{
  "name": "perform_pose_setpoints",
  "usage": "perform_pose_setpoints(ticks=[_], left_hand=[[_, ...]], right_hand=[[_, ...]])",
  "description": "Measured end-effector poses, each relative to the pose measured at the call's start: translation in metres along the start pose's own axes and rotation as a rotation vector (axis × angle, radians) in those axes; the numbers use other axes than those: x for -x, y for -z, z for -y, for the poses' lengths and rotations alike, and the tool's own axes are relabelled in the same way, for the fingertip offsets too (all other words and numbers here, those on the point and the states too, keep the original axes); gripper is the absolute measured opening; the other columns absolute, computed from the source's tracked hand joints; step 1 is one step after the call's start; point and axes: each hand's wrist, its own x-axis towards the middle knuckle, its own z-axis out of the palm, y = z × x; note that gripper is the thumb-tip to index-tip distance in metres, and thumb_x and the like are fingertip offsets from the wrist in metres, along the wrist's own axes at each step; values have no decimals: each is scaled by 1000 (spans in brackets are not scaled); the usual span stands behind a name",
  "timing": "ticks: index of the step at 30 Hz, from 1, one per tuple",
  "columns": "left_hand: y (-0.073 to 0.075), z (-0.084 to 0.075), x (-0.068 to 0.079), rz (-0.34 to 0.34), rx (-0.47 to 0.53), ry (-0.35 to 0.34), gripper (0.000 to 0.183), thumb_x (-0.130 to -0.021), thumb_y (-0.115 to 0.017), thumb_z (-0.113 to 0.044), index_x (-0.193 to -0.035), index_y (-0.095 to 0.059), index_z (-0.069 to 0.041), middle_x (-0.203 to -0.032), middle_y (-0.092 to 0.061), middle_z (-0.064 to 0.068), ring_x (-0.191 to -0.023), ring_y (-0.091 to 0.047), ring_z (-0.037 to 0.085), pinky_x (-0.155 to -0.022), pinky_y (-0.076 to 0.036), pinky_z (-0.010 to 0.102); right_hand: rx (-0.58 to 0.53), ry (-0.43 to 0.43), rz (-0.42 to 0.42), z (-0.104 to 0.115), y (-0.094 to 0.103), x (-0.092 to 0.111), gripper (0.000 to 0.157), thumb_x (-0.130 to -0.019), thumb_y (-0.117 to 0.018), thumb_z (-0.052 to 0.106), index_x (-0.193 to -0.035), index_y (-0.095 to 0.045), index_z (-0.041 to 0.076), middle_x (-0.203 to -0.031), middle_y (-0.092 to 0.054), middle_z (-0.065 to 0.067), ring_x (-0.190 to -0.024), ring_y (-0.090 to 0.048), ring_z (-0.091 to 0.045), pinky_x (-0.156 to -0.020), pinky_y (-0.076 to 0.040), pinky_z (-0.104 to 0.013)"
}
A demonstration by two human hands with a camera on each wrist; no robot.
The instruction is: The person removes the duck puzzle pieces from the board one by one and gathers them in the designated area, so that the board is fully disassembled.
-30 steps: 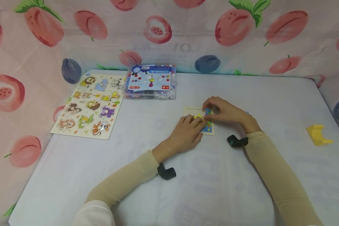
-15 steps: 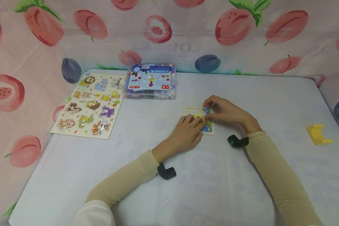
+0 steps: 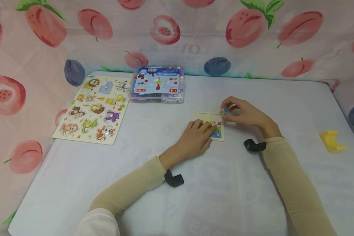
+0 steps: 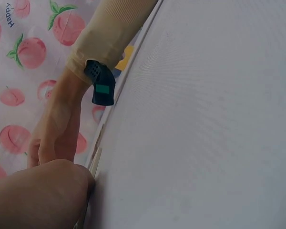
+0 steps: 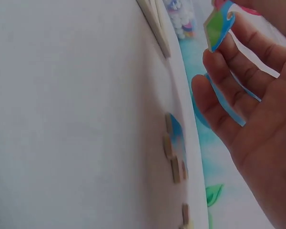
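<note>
A small wooden jigsaw puzzle tray (image 3: 201,115) lies mid-table, with colourful pieces in its lower part and bare wood along the top. My left hand (image 3: 192,140) rests on it, fingers stretched over the pieces and hiding some. Just off the tray's upper right corner, my right hand (image 3: 244,113) pinches a puzzle piece (image 3: 225,111) between thumb and fingertips. In the right wrist view that puzzle piece (image 5: 218,27) is blue and green, held above the table by the right hand (image 5: 262,105). The left wrist view shows the left hand (image 4: 40,195) close by the tray's edge (image 4: 95,164).
Several loose puzzle pieces (image 5: 175,138) lie on the table below the right hand. At the back left are an animal peg board (image 3: 87,126) and a clear plastic box (image 3: 156,98) of small parts. A yellow plastic holder (image 3: 331,141) stands far right.
My right hand has moved right, away from the tray's upper right corner, taking the blue puzzle piece with it; that corner now shows bare wood. My left hand has stayed put.
</note>
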Motion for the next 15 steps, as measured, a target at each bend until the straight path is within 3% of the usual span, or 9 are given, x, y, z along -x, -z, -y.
perform_pose_setpoints(ticks=[8, 12, 15], left_hand=[[1, 0, 1, -3, -1, 6, 46, -98, -40, -35, -142, -43, -21, -135, -47, -3, -114, -40, 20, -98, -34, 38], [2, -1, 1, 3, -4, 4, 46, -98, -41, -35, -142, -43, -21, -134, -48, -3, -114, -39, 20, -99, -33, 38], [2, 0, 1, 3, -11, 4, 46, -98, -41, -35, -142, -43, -21, -134, -48, -3, -115, -40, 20, -99, -33, 38]], right_hand=[[-55, -64, -15, 0, 10, 10, 35, -85, -70, 15, -115, -52, 7, -114, -51, -4, -99, -50, -21, -55, -53, -35], [-10, -49, -43, -1, 18, 16, 36, -85, -69, 13, -116, -52, 6, -114, -51, -6, -99, -50, -19, -69, -52, -27], [40, -34, -72, -3, 27, 20, 37, -85, -70, 14, -117, -54, 6, -115, -53, -7, -100, -50, -14, -83, -43, -19]])
